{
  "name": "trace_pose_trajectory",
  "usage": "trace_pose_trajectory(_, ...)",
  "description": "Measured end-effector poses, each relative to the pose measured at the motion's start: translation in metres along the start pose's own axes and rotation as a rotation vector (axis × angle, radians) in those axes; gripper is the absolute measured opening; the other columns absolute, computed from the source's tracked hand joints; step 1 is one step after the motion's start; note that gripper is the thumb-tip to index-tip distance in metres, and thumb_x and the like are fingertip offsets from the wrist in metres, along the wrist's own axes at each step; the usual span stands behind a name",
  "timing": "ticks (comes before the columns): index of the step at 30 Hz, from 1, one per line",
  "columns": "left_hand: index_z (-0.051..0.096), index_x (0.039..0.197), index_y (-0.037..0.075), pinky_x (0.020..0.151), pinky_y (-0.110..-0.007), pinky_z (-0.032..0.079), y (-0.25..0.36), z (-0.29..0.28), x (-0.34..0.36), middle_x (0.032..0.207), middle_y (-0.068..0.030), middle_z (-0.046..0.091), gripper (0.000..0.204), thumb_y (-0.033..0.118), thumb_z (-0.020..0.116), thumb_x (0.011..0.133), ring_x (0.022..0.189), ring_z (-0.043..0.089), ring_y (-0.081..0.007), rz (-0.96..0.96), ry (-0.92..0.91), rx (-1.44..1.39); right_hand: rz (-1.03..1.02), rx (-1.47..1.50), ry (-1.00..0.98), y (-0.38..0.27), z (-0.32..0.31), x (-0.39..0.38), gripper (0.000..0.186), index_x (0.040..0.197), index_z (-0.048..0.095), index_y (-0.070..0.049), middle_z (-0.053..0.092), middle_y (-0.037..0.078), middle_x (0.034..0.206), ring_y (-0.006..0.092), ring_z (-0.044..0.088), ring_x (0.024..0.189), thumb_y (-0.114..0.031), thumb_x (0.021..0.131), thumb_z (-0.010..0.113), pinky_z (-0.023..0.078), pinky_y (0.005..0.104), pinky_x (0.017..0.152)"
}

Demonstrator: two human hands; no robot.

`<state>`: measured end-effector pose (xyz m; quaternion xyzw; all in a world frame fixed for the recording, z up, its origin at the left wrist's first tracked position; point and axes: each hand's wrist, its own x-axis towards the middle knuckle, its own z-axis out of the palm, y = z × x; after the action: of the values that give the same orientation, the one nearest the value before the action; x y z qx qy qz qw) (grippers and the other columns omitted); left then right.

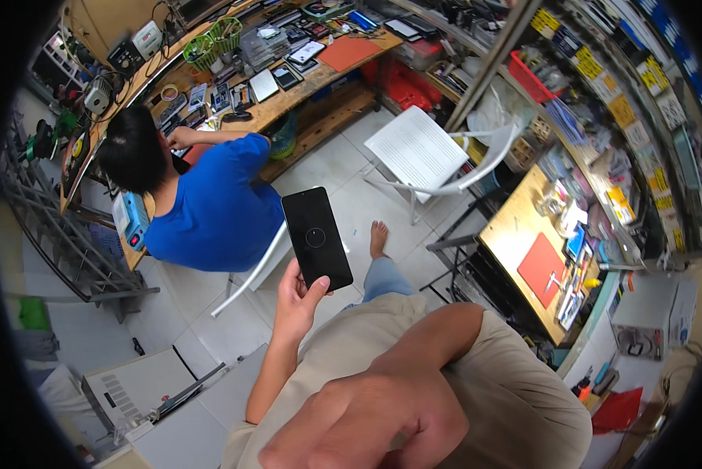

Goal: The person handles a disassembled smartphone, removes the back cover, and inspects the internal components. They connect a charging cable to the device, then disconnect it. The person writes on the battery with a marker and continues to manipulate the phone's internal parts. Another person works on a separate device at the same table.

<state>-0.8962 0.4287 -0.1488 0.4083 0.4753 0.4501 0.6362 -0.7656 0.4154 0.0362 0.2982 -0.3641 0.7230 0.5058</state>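
A black smartphone [317, 234] is held upright in my left hand [296, 303], the thumb lying across its lower front and the fingers behind it. Its dark screen shows a small pale ring. Close to the camera, at the bottom of the view, my right hand [370, 414] looks large, with its fingers curled. Its fingertips are partly out of sight, so whether it holds anything cannot be made out. The right forearm bends across in front of my beige shirt [523, 375].
A person in a blue shirt [218, 203] sits at a wooden workbench [304, 86] crowded with phones and parts. Beyond my phone stands a white chair [417, 152]. At right, a small wooden table [507, 227] carries an orange mat [540, 266] and tools, beside stocked shelves [632, 117].
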Motion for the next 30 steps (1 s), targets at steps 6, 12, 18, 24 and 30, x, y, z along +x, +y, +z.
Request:
trace_pose_trajectory(6, 0.054, 0.127, 0.001, 0.080, -0.025, 0.052, 0.000, -0.001, 0.134, 0.107, -0.0041, 0.065, 0.035, 0.009, 0.068, 0.096, 0.095, 0.061, -0.0089, 0.003, 0.133, -0.024, 0.269, -0.257, -0.075, -0.086, -0.151, 0.034, 0.013, 0.100, 0.062, 0.002, 0.061, 0.014, 0.097, 0.0265, 0.061, 0.086, -0.005, 0.090, 0.063, 0.046, 0.0402, 0.084)
trace_pose_trajectory(12, 0.060, 0.113, 0.001, 0.073, -0.028, 0.047, 0.032, 0.022, 0.259, 0.089, -0.0055, 0.061, 0.025, 0.005, 0.068, 0.090, 0.084, 0.058, -0.0135, 0.227, 0.329, 0.379, 0.785, -1.476, 0.463, -0.142, -0.334, 0.045, 0.034, 0.117, 0.057, 0.002, 0.062, 0.018, 0.114, 0.0305, 0.064, 0.101, -0.014, 0.090, 0.071, 0.053, 0.0396, 0.083)
trace_pose_trajectory(18, 0.065, 0.122, 0.008, 0.070, -0.039, 0.043, 0.057, 0.024, 0.356, 0.087, -0.0063, 0.051, 0.056, 0.028, 0.081, 0.072, 0.080, 0.057, -0.0245, 0.604, 0.219, 1.386, 0.734, -0.769, 1.093, -0.107, -0.475, 0.007, 0.031, 0.125, 0.053, 0.000, 0.062, 0.007, 0.116, 0.0146, 0.062, 0.102, -0.011, 0.098, 0.065, 0.053, 0.0310, 0.087)
trace_pose_trajectory(24, 0.066, 0.114, 0.006, 0.071, -0.039, 0.047, 0.086, -0.026, 0.461, 0.086, -0.0095, 0.058, 0.046, 0.034, 0.079, 0.080, 0.079, 0.060, -0.0286, 0.682, 0.193, 1.187, 0.689, -0.602, 1.273, -0.134, -0.603, 0.008, 0.025, 0.125, 0.055, 0.000, 0.066, 0.008, 0.113, 0.0179, 0.067, 0.099, -0.006, 0.101, 0.058, 0.055, 0.0329, 0.086)
trace_pose_trajectory(30, 0.064, 0.122, 0.004, 0.074, -0.045, 0.050, 0.158, -0.160, 0.585, 0.097, -0.0197, 0.061, 0.033, 0.010, 0.069, 0.090, 0.090, 0.061, -0.0395, 0.499, 0.914, 1.114, 0.921, -0.963, 1.264, -0.198, -0.712, 0.021, 0.031, 0.130, 0.055, 0.001, 0.067, 0.009, 0.118, 0.0165, 0.066, 0.105, -0.004, 0.099, 0.059, 0.053, 0.0331, 0.092)
